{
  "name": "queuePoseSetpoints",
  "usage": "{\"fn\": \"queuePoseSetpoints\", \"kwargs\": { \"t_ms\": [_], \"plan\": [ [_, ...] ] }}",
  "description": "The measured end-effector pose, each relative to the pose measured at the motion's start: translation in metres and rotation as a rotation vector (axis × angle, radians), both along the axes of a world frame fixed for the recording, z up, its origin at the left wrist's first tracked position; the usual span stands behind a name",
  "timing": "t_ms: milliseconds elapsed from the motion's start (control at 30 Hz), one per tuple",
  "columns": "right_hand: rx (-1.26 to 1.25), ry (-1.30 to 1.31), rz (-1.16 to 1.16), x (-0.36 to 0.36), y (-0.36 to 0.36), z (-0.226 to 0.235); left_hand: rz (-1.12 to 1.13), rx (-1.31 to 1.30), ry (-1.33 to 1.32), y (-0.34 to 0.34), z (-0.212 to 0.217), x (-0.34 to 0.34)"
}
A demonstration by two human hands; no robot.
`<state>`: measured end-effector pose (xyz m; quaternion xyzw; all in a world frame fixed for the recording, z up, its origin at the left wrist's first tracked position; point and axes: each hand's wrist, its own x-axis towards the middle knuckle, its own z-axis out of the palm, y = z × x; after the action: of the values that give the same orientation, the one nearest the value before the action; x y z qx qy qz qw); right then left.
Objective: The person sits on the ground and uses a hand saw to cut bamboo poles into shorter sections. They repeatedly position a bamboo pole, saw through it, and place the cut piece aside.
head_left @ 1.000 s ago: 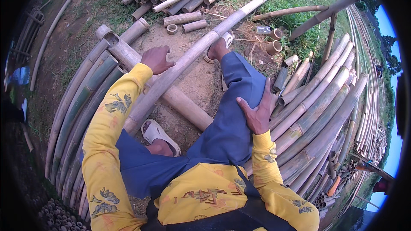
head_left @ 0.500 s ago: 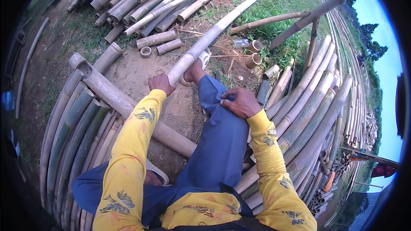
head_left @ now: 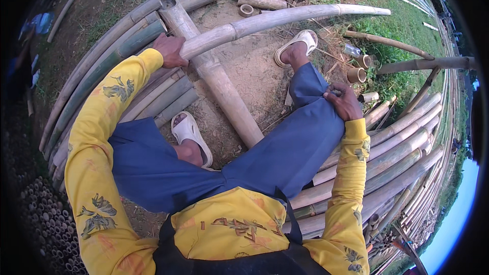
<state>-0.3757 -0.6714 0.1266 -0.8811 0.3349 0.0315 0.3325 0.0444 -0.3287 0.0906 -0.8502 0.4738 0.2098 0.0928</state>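
My left hand (head_left: 170,51) is closed around the near end of a long pale bamboo pole (head_left: 270,18), which stretches away to the right across the ground. Under that end lies a thicker bamboo log (head_left: 224,86), its far end cut open into a notch; whether the pole rests on it I cannot tell. With thumb and fingers together, my right hand (head_left: 344,103) pinches the blue trouser leg (head_left: 310,107) at my right knee. Both my feet wear cream clogs (head_left: 189,135).
Stacked bamboo poles lie left (head_left: 102,61), right (head_left: 387,163) and at the back. Short bamboo pieces (head_left: 262,2) lie beyond the held pole. A slanted post (head_left: 428,65) stands at the right. Many cut tube ends (head_left: 48,219) show at lower left.
My view has turned. The held pole has swung to lie more sideways, its near end and my left hand now farther left over the log. My right hand still grips the trouser leg.
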Motion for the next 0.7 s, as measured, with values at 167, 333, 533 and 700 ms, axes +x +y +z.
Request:
{"fn": "queuePoseSetpoints", "kwargs": {
  "t_ms": [167, 333, 533, 700],
  "plan": [
    [-0.131, 0.063, 0.223, 0.034, -0.007, 0.0, 0.163, 0.132, 0.027, 0.175, 0.054, 0.031],
    [-0.188, 0.009, 0.364, 0.104, 0.012, 0.006, 0.329, 0.28, -0.105, 0.331, 0.032, 0.018],
    [-0.454, -0.116, 0.694, 0.208, 0.067, -0.032, 0.502, 0.311, -0.132, 0.45, -0.015, -0.017],
    [-0.618, -0.025, 0.909, 0.262, 0.134, -0.063, 0.543, 0.148, -0.218, 0.484, -0.032, -0.051]
  ]
}}
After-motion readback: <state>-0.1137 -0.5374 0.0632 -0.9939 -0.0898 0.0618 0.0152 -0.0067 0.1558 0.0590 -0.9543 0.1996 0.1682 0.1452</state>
